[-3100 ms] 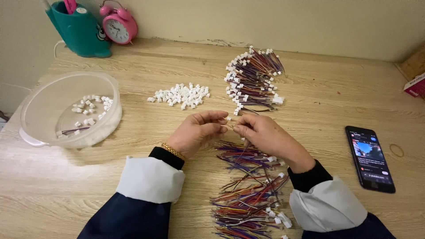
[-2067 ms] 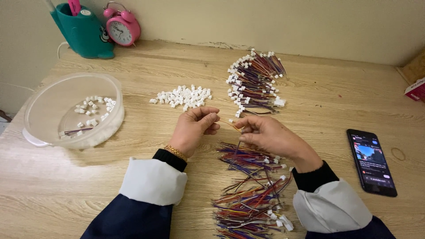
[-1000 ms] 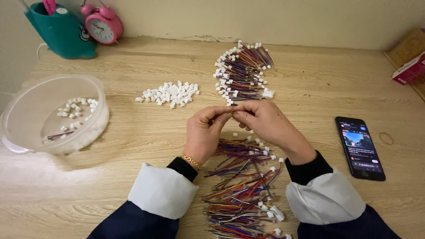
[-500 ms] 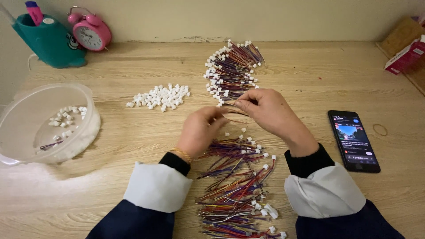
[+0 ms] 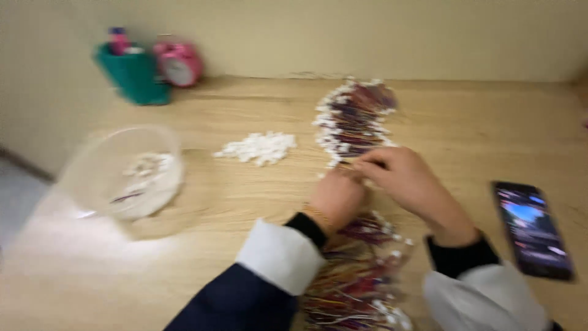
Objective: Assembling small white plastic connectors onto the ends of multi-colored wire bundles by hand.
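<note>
The picture is blurred by motion. My left hand [image 5: 337, 197] and my right hand [image 5: 407, 181] meet at the middle of the wooden table [image 5: 465, 135], fingertips together at the near end of the far bundle of coloured wires with white plugs [image 5: 355, 116]. What they pinch is too blurred to make out. A second heap of coloured wires [image 5: 361, 276] lies under my wrists, between my sleeves. A small pile of white plastic connectors [image 5: 260, 147] lies to the left of the far bundle.
A clear plastic bowl [image 5: 125, 175] holding a few white connectors stands at the left. A teal pen holder [image 5: 131, 73] and a pink alarm clock [image 5: 179, 63] stand at the back left by the wall. A lit phone [image 5: 533, 228] lies at the right.
My hands have moved forward from the near heap to the far bundle's end. The view has swung right and down, and is now blurred.
</note>
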